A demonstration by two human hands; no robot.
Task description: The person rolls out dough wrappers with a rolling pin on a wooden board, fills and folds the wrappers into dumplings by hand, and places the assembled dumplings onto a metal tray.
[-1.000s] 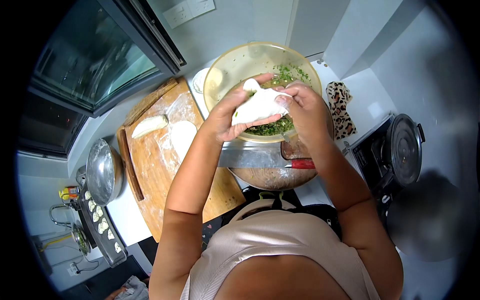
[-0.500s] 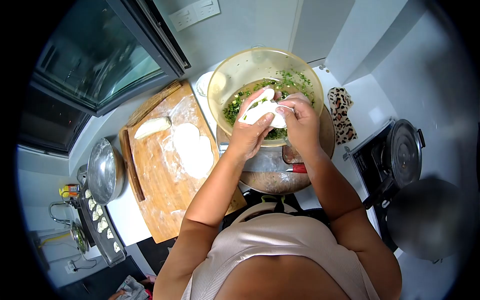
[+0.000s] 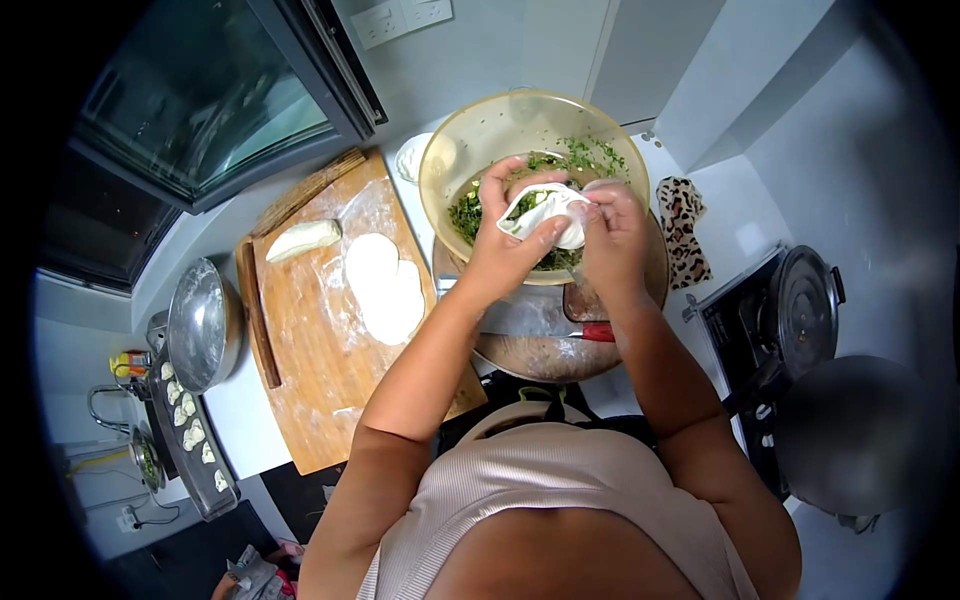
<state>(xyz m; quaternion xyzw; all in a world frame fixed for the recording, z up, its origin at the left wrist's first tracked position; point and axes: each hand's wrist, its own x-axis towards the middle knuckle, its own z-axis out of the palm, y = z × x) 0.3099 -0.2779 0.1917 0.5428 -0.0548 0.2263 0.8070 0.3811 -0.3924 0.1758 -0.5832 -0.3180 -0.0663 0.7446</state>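
Over a large yellowish bowl (image 3: 470,130) of chopped green filling, a white dough wrapper (image 3: 545,215) hangs between my hands, cupped with some green filling inside. My left hand (image 3: 510,235) holds its left side, with the thumb on the near edge and the fingers around the far side. My right hand (image 3: 615,235) pinches the wrapper's right edge. Flat dough rounds (image 3: 385,290) and a dough roll (image 3: 303,240) lie on the floured wooden board (image 3: 310,400) at the left. A cleaver (image 3: 525,318) with a red handle rests below the bowl on a round chopping block (image 3: 550,358).
A rolling pin (image 3: 258,315) lies along the board's left edge, beside a metal bowl (image 3: 203,325). Farther left stands a tray (image 3: 215,440) with several dumplings. A lidded pan (image 3: 805,308) is at the right, near a leopard-print cloth (image 3: 683,230). Part of another person (image 3: 258,578) shows bottom left.
The wrapper has gone from stretched out to gathered into a cup, its opening now facing up. My left hand has moved right, closer to my right hand, and the dough rounds have come into fuller view.
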